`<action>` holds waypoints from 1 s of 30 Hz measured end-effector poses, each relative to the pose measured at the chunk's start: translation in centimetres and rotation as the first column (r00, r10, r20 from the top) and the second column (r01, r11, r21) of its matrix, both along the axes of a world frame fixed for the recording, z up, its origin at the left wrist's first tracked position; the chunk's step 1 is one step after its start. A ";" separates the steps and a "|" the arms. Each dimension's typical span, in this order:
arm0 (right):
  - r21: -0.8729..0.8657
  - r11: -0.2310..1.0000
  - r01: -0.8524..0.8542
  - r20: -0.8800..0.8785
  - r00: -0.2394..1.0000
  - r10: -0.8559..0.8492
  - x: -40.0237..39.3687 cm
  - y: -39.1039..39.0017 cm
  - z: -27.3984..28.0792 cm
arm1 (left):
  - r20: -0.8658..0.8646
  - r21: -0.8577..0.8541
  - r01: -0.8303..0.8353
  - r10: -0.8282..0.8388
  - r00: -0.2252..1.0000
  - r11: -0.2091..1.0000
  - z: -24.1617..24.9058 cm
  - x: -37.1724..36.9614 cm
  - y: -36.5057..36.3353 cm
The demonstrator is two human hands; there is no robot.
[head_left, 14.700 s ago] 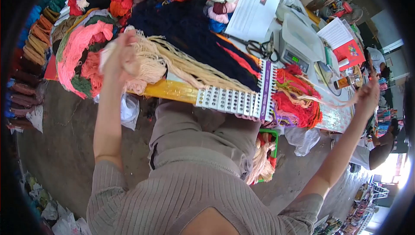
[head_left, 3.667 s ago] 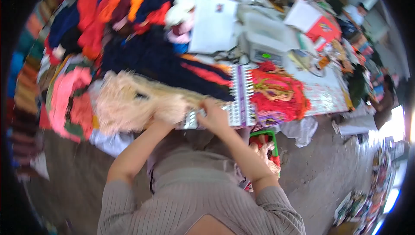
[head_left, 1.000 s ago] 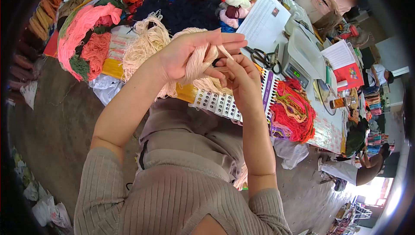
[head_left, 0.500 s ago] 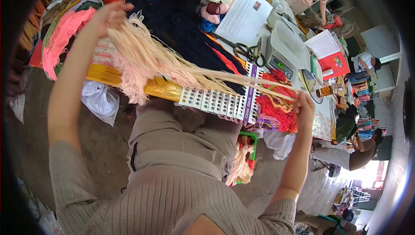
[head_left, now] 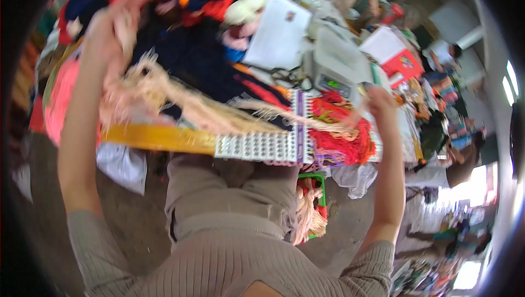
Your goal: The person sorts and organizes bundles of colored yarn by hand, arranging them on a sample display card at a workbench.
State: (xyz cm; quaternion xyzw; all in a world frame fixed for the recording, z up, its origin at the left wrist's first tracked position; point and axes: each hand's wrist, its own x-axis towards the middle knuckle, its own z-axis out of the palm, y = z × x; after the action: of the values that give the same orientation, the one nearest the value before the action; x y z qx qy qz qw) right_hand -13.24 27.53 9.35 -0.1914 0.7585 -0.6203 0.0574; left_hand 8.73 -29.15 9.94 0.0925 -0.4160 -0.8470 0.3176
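My left hand (head_left: 106, 37) is raised at the upper left, blurred by motion, its fingers closed on a pale pink yarn skein (head_left: 114, 92) that hangs below it. Lower and to the right of that hand, a cream yarn bundle (head_left: 186, 100) lies across dark navy yarn (head_left: 186, 51). At the right, my right hand (head_left: 380, 103) is closed on one end of a thin peach yarn strand (head_left: 322, 126). The strand trails left over a white card with rows of holes (head_left: 254, 146) and a purple-striped strip (head_left: 299, 127).
Red yarn (head_left: 342, 133) lies below my right hand. Behind it are a scale with a clear tray (head_left: 339, 53), a printed sheet (head_left: 279, 31) and a red booklet (head_left: 404, 67). A green basket of yarn (head_left: 321, 187) stands under the table edge. Other people work at the right.
My left hand has moved up and left, and the cream bundle now lies on the table. The strand once taut between my hands hangs slack from my right hand. The view has shifted.
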 end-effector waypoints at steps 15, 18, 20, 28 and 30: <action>0.689 0.697 -0.198 -0.521 0.532 0.667 8.8 -17.8 1.5 | 0.228 -0.264 0.647 -0.606 0.762 0.715 -6.8 -1.9 16.4; 0.608 0.719 -0.336 -0.455 0.594 0.663 8.5 -17.1 1.7 | 0.239 -0.264 0.586 -0.537 0.809 0.766 -7.3 -1.6 15.7; 0.528 0.725 -0.442 -0.398 0.626 0.671 9.9 -17.5 2.6 | 0.261 -0.274 0.672 -0.620 0.740 0.688 -6.3 -1.7 16.5; 0.240 0.862 -0.446 -0.716 0.519 0.467 10.4 -19.0 4.8 | 0.324 -0.188 0.832 -0.767 0.554 0.522 -7.2 -1.9 19.2; 0.096 0.874 -0.477 -0.581 0.686 0.438 9.1 -16.7 7.1 | 0.312 -0.153 0.812 -0.752 0.581 0.563 -8.9 -2.1 16.9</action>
State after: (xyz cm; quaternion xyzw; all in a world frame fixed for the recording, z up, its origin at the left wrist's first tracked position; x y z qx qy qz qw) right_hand -4.17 10.81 16.45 -0.5574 0.6466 -0.5198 -0.0323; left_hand 6.66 -12.27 1.06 -0.0592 -0.5596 -0.8164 -0.1297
